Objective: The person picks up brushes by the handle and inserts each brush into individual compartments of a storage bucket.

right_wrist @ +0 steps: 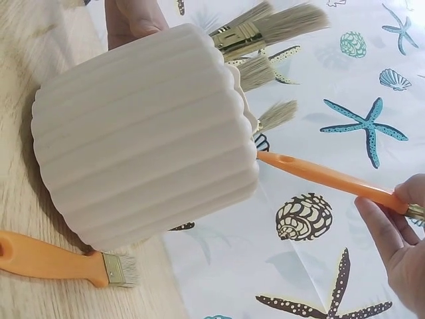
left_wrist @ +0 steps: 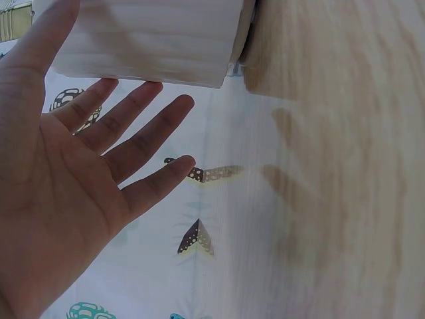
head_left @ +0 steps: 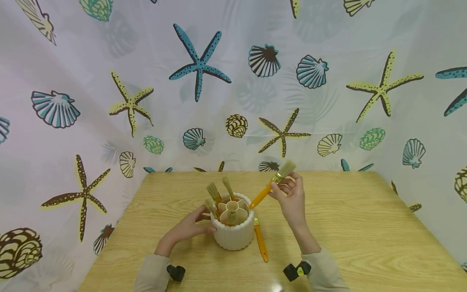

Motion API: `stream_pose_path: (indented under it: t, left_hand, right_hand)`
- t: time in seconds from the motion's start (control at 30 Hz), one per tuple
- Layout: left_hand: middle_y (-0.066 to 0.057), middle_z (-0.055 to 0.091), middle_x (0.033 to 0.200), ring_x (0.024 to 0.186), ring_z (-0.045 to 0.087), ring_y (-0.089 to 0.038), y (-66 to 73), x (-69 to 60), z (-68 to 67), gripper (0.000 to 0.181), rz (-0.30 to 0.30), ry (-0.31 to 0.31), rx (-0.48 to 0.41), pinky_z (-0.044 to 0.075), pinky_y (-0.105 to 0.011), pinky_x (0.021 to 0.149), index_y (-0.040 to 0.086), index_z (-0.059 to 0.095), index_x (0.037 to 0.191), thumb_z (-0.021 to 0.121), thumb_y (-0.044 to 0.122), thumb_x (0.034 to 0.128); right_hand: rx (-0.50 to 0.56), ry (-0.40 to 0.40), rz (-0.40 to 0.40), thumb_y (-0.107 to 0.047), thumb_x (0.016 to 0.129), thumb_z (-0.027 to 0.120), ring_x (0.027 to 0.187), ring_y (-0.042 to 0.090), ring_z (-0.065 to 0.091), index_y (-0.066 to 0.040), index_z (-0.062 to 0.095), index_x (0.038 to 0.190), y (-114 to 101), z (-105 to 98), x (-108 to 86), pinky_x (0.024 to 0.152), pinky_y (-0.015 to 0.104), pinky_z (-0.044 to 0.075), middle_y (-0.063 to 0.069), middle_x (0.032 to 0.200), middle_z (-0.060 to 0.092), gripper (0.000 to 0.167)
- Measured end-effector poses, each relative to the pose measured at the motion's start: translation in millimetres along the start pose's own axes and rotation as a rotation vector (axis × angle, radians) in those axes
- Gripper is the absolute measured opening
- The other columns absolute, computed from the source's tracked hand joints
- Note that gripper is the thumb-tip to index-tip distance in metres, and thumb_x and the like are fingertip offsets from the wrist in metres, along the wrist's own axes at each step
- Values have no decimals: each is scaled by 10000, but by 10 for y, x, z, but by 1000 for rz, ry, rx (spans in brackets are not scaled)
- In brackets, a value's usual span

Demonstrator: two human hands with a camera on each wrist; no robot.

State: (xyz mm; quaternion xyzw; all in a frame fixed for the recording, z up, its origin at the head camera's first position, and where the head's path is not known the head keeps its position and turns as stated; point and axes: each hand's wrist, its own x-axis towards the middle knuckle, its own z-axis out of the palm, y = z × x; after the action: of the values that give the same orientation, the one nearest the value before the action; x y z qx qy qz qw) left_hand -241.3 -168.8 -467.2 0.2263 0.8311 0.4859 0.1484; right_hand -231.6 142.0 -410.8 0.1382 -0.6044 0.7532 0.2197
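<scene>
A white ribbed brush holder (head_left: 233, 236) with petal-shaped compartments stands upright on the table, several paintbrushes (head_left: 214, 192) in it with bristles up. My left hand (head_left: 189, 224) touches the holder's left side; in the left wrist view its fingers are spread, the thumb along the wall. Between thumb and fingers, my right hand (head_left: 294, 200) pinches an orange-handled paintbrush (right_wrist: 325, 174) near its metal ferrule. That brush slants, bristles up and to the right, its handle end at the holder's right rim. Whether the end touches the rim I cannot tell.
Another orange-handled paintbrush (head_left: 261, 243) lies on the wooden table (head_left: 365, 227) just right of the holder. A white curtain (head_left: 233, 89) printed with shells and starfish hangs behind the table and along both sides.
</scene>
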Motion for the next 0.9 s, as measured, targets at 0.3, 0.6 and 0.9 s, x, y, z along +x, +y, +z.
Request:
stream_pose_path:
  t: [0.3, 0.6, 0.9]
  left_hand:
    - [-31, 483, 1317, 1238, 474, -287, -270, 104, 16, 596, 10, 12, 15, 461, -460, 935, 211, 435, 1286, 727, 368, 791]
    - [-67, 484, 1317, 1234, 472, -321, -295, 107, 13, 592, 17, 9, 18, 459, -478, 931, 182, 434, 1293, 719, 351, 803]
    - [-37, 480, 1327, 1235, 476, -294, -266, 96, 7, 623, 12, 1, 14, 464, -458, 932, 212, 420, 1317, 716, 384, 797]
  right_hand:
    - [-12, -19, -2, -11, 853, 638, 853, 196, 656, -29, 348, 1267, 39, 24, -14, 718, 404, 553, 155, 995, 553, 506]
    - [-64, -42, -13, -16, 862, 627, 874, 178, 648, -16, 331, 1265, 69, 53, -38, 724, 375, 559, 183, 1010, 544, 500]
    - [-81, -68, -12, -31, 873, 619, 887, 177, 648, -22, 325, 1277, 77, 76, -60, 729, 357, 560, 203, 1025, 542, 500]
